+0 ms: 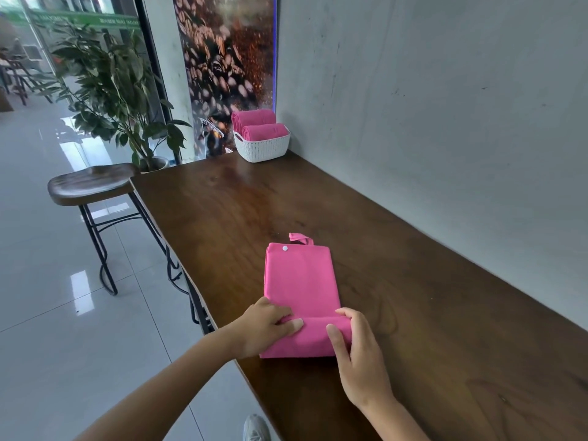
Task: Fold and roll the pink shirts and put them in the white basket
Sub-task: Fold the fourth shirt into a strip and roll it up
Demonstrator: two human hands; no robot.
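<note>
A folded pink shirt lies flat on the dark wooden table, with a white snap and a small loop at its far end. Its near end is turned over into a short roll. My left hand grips the roll's left side, fingers curled over it. My right hand pinches the roll's right end between thumb and fingers. At the table's far end stands the white basket, holding two rolled pink shirts.
A grey wall runs along the table's right side. A wooden stool with black metal legs stands off the table's left edge, and a potted plant sits behind it. Glossy floor tiles lie to the left.
</note>
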